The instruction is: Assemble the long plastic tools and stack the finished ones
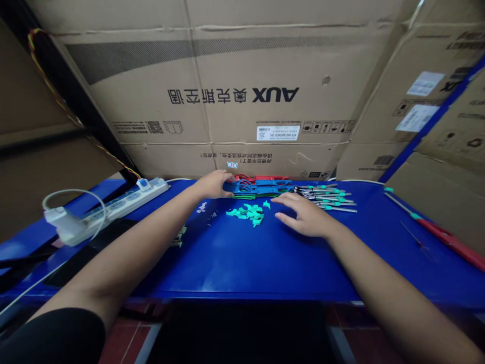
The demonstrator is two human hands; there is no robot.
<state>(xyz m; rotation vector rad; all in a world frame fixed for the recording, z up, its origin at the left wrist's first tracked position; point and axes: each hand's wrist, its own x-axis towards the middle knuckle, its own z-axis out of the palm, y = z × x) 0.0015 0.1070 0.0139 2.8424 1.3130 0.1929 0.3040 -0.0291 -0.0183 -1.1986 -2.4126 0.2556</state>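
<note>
Left hand [216,184] at blue parts [265,189], grip unclear; right hand [303,215] spread beside green pieces [249,212].

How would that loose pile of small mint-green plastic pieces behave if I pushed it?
The pile of small mint-green plastic pieces would probably spread rather than slide as one, since the pieces lie loosely overlapped. Each is likely light, being small. Rolling seems unlikely, given their angular, irregular outlines.

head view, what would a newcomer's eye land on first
Probably the upside-down AUX lettering on the cardboard behind the blue table. Then the green plastic pieces lying mid-table, left of the right hand, and the red and blue plastic parts behind them, by the left hand.
</note>
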